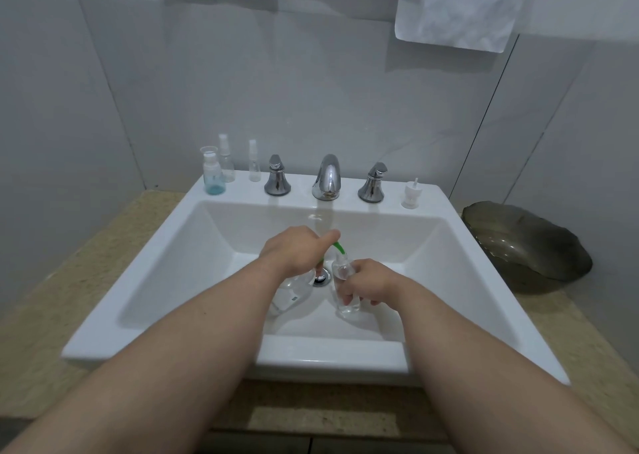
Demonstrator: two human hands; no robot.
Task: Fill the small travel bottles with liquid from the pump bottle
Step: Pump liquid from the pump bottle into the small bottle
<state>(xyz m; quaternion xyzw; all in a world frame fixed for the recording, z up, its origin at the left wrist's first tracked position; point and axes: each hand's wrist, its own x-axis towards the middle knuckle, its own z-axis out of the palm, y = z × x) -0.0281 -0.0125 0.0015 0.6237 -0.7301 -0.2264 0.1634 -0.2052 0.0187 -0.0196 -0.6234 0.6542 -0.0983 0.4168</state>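
Over the sink (207, 246), the right hand (370, 282) pinches the light, stiff, slippery travel bottle (344, 274) at mid-body under the green spout (340, 248), while the left hand (294, 253) curls over the pump bottle (288, 298), hiding its fingers, the pump head and both liquid levels.

I am standing in a bathroom, facing a white sink (328, 353) set into a speckled stone counter (103, 253). A chrome faucet (327, 177) and two matching handles (277, 176) are sitting on the sink's back ledge, pale wall tiles (311, 90) are rising behind the sink, and white towels (456, 7) are hanging on the wall above the sink.
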